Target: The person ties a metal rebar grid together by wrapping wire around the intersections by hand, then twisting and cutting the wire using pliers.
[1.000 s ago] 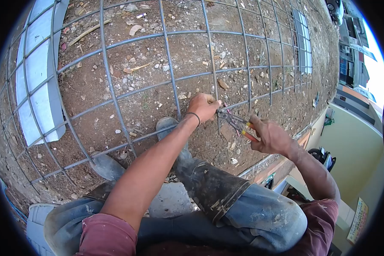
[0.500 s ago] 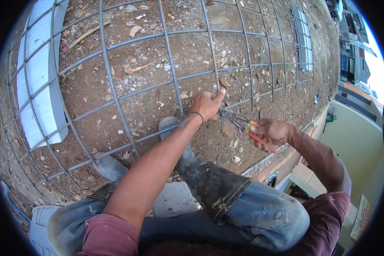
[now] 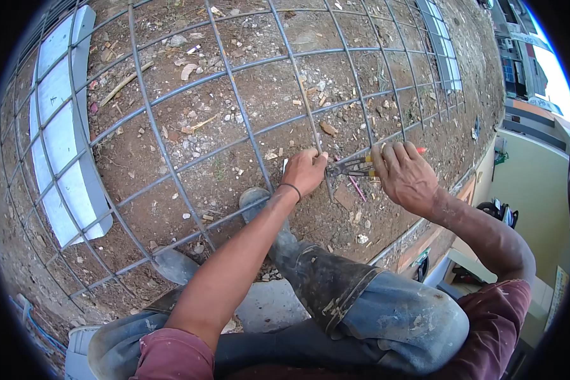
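Note:
A steel bar mesh (image 3: 252, 132) lies over the ground in front of me. My left hand (image 3: 305, 171) is closed at a bar crossing near the mesh's close edge, its thumb against a bar; anything small within the fingers is hidden. My right hand (image 3: 404, 176) is wrapped over the handles of pliers (image 3: 356, 167) with red and yellow grips. Their jaws point left and meet the same crossing, just beside my left fingertips. Whether the jaws bite on a wire is too small to tell.
White blocks, one at the left (image 3: 66, 126) and one at the far right (image 3: 441, 44), lie under the mesh. Rubble and wood bits cover the soil. My boots (image 3: 177, 265) are at the mesh edge. A low ledge (image 3: 418, 237) and a pale wall (image 3: 532, 177) stand on the right.
My right hand has moved up and rolled over, so its back now faces me and the pliers lie more level. My left hand stays at the crossing. The view has shifted slightly.

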{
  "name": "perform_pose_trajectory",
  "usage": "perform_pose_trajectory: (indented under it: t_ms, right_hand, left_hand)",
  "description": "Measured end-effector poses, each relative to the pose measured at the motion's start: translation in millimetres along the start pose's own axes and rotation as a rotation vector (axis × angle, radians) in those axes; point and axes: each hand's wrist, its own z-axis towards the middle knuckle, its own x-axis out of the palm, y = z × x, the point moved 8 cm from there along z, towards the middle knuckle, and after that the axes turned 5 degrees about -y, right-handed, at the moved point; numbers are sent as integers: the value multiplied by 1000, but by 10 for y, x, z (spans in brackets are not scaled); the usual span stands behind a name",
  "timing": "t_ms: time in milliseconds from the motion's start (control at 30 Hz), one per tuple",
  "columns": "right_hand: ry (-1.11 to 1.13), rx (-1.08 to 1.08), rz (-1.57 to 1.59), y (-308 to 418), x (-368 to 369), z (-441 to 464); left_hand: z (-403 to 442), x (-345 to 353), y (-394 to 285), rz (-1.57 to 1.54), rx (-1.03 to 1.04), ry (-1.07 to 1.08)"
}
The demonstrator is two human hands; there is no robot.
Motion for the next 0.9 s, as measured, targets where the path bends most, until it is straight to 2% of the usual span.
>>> perform_pose_trajectory:
  t_ms: [33,100,133,167,233,267,300,367,400,433,500,533,600,633,700,733,800,900]
  right_hand:
    - [2,15,3,-30,62,-37]
    - [335,4,152,34,446,-173]
    - [431,98,305,45,524,-219]
    - [429,114,309,49,570,-259]
    - [340,130,648,129,539,-246]
    - [579,273,843,113,752,-312]
    - [578,283,845,58,790,-341]
    - [960,947,2226,326,996,-660]
    - [901,958,2321,378,957,-644]
    - [902,962,2322,405,942,-651]
    - [888,962,2033,344,935,-624]
    - [884,963,2036,299,885,-568]
    - [1038,478,1344,200,864,-523]
    - [1036,481,1348,224,904,-561]
    - [538,291,900,56,830,-406]
    - [537,293,902,114,733,-369]
    - [274,297,381,56,382,-211]
    - [367,274,473,121,455,-241]
  left_hand:
    - [18,55,58,-188,-112,99]
    - [17,83,80,-281,-154,160]
    - [15,94,99,-332,-173,168]
    - [26,104,106,-384,-190,174]
    - [27,152,138,-357,-181,200]
    - [37,163,170,-350,-178,192]
    - [41,144,128,-344,-170,183]
    - [24,141,65,-362,-185,192]
    - [23,139,62,-385,-205,191]
    - [23,162,107,-385,-206,194]
    - [70,148,149,-350,-137,148]
    - [77,141,138,-347,-136,150]
    - [63,143,118,-437,-183,174]
    - [44,122,90,-433,-183,177]
    - [4,93,52,-421,-201,191]
    - [17,91,67,-419,-201,193]
    - [34,77,84,-469,-216,182]
    - [27,32,160,-363,-305,104]
